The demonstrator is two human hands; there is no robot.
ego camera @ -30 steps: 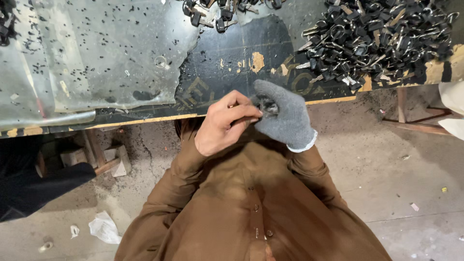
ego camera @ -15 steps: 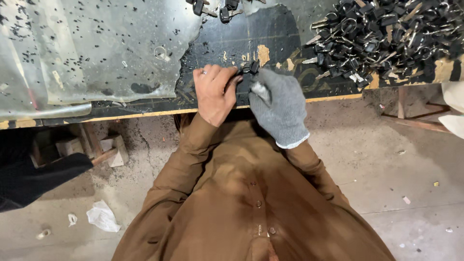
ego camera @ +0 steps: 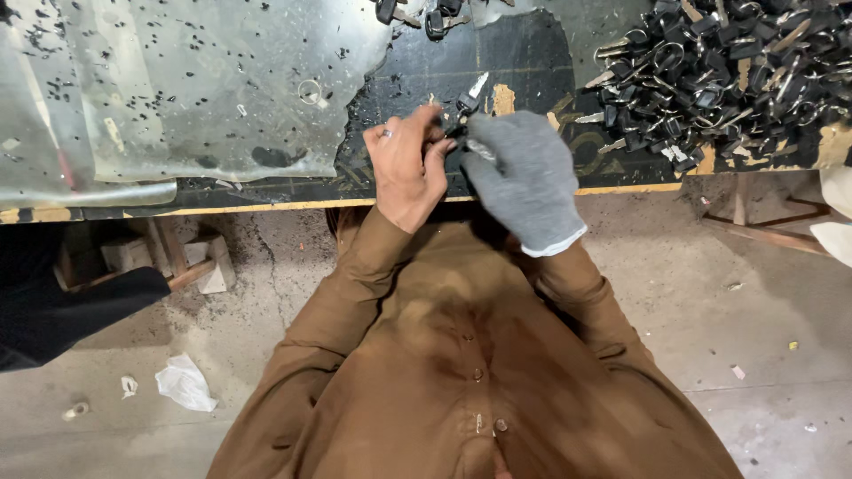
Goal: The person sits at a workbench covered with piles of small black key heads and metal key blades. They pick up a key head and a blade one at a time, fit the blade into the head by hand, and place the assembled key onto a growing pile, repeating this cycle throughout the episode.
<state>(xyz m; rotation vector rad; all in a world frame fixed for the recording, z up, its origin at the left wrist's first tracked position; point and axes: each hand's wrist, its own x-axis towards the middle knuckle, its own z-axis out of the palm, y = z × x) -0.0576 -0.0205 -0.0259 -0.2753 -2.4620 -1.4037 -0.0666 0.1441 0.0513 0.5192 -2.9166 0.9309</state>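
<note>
Head view. Both hands meet over the near edge of the counter (ego camera: pixel 266 206), just above the person's brown shirt (ego camera: pixel 461 355). The left hand (ego camera: pixel 408 168) is bare, with a ring on one finger; its fingers are closed around the black head of a key (ego camera: pixel 465 111). The right hand (ego camera: pixel 525 177) wears a grey knit glove and is closed on the same key from the other side. The metal blade of the key points up and away from the body, clear of both hands. The key is therefore held in the air between the hands, not resting on the counter.

Step in hand — judged from the grip: one key is being worked on at its black head, with both hands pinching it. The exact operation on the head is hidden behind the fingers. The next move would call for a firm hold from the gloved hand while the bare fingertips do the fine work, since the part is small and smooth.

Containers: none are visible. The stock lies loose — a large pile of black-headed keys (ego camera: pixel 728 71) sits on the counter to the right, well apart from the hands, and a few more keys (ego camera: pixel 426 16) lie at the far edge. A scuffed grey metal sheet (ego camera: pixel 177 89), dotted with dark chips, covers the left part of the counter. A crumpled white scrap (ego camera: pixel 185 383) lies on the concrete floor (ego camera: pixel 763 302).
</note>
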